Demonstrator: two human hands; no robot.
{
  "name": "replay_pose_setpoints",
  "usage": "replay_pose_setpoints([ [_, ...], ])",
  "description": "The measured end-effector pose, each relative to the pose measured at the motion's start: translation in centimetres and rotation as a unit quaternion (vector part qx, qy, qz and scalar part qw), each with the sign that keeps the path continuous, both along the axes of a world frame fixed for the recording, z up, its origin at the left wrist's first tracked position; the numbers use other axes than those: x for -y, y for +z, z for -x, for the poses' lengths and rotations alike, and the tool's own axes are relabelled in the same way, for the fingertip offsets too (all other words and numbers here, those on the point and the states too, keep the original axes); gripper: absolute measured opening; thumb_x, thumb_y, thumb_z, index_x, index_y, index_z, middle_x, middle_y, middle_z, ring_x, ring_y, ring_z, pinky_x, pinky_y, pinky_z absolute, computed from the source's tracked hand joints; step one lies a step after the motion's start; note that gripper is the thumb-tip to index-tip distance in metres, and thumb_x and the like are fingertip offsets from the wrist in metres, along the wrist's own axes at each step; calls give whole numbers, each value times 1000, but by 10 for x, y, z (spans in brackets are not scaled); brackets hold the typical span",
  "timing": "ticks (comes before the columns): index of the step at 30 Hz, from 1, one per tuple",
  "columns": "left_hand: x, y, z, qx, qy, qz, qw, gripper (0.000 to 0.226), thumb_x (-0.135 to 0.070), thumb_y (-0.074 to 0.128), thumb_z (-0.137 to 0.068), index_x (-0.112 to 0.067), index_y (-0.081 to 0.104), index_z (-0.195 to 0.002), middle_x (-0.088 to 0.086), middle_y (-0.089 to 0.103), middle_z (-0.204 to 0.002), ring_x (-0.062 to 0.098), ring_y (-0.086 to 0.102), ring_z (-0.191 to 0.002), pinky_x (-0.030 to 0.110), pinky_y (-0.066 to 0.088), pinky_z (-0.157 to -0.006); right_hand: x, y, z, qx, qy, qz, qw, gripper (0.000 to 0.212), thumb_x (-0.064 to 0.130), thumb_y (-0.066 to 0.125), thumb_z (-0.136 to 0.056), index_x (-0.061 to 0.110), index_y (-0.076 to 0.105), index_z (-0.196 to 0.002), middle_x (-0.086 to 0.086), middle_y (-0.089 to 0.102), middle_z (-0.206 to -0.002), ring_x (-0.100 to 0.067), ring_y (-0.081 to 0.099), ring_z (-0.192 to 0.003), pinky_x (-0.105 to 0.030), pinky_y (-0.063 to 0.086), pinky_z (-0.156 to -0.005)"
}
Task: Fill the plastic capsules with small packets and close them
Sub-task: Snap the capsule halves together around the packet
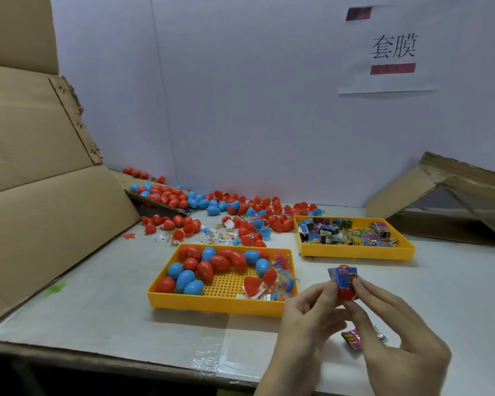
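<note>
Two hands meet above the table's (126,310) near right edge, both cut off at the wrist by the lower border. The left hand (306,318) pinches a red capsule (346,294) between thumb and curled fingers from the left. The right hand (403,347) pinches it from the right with thumb and forefinger, its other fingers loosely spread. A blue packet (344,277) covers the capsule's upper part. Whether the packet sits inside or lies against the front cannot be told, and the fingers hide the capsule's seam.

More packets (355,338) lie on the table under the right hand, partly hidden by it. The near tray (212,305), just left of the hands, holds red and blue capsules, one open red half and small bright items too blurred to name. The far tray (355,254) holds printed packets whose print is unreadable. Loose capsules (240,207) and halves are strewn behind both trays along the wall. A cardboard box (40,195) stands at left, cut off by the frame. Torn cardboard (440,195) lies at right. A paper sign (392,50) hangs on the wall, with two of its patches blurred.
</note>
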State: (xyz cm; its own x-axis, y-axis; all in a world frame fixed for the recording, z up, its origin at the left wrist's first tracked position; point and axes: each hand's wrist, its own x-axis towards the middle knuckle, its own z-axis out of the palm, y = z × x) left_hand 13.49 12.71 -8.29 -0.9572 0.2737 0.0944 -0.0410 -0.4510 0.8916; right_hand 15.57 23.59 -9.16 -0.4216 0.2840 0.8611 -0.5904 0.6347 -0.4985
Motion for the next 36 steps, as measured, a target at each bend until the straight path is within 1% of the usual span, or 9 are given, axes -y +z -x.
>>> replay_pose_setpoints([
  [9,0,0,0,0,-17,15,1000,29,-38,68,-83,-16,78,-99,3,75,-87,12,71,-85,20,51,-76,-8,-8,6,-13,30,28,999,31,6,76,-73,19,74,-102,5,73,-103,-3,67,-97,-12,49,-89],
  [13,-1,-1,1,-4,-15,-4,1000,29,-41,70,-78,-19,80,-94,1,74,-85,12,70,-83,21,51,-75,-9,-7,7,-14,46,32,998,23,15,77,-79,22,74,-101,8,73,-106,-3,68,-100,-15,50,-91],
  [17,-2,0,0,8,-13,-28,999,38,-37,71,-79,-12,75,-108,9,73,-92,17,69,-81,23,52,-71,-7,-5,7,-22,48,60,997,17,15,71,-80,24,75,-94,8,73,-100,-6,69,-95,-20,51,-85],
  [19,-1,-1,0,7,2,-38,999,44,-33,71,-81,-12,69,-120,12,73,-96,18,69,-80,24,52,-71,-7,-5,7,-7,51,65,997,19,13,71,-81,27,74,-94,11,73,-97,-7,68,-91,-21,52,-78],
  [23,-1,-3,1,-14,29,-62,998,38,-30,81,-75,-21,75,-111,10,72,-97,16,66,-75,24,53,-73,-7,-5,7,71,86,96,989,34,15,73,-83,41,69,-103,23,71,-97,-8,68,-87,-12,50,-75],
  [27,-1,-4,1,-25,36,-71,997,43,-21,87,-67,-16,77,-109,17,74,-104,25,73,-96,27,57,-79,-8,-1,5,80,92,62,991,41,20,72,-77,38,66,-113,20,68,-106,-5,68,-94,-8,49,-74],
  [30,-2,-4,1,-30,37,-75,996,37,-12,83,-71,-15,78,-108,19,74,-107,28,73,-99,27,58,-78,-10,-2,5,94,102,74,988,40,25,71,-77,44,67,-113,21,69,-105,-6,68,-93,-10,50,-75],
  [33,-2,-4,1,-27,35,-95,994,31,-19,74,-77,-17,78,-108,20,73,-112,32,72,-103,29,59,-80,-10,-5,5,122,112,102,981,40,37,68,-76,52,65,-112,26,70,-101,-6,68,-93,-10,51,-74],
  [36,-3,-2,-1,-42,33,-89,995,32,-22,77,-81,-20,76,-113,19,72,-116,33,71,-107,29,59,-83,-11,-4,4,130,135,128,974,33,39,66,-78,53,67,-108,30,69,-101,-2,67,-96,-5,49,-73],
])
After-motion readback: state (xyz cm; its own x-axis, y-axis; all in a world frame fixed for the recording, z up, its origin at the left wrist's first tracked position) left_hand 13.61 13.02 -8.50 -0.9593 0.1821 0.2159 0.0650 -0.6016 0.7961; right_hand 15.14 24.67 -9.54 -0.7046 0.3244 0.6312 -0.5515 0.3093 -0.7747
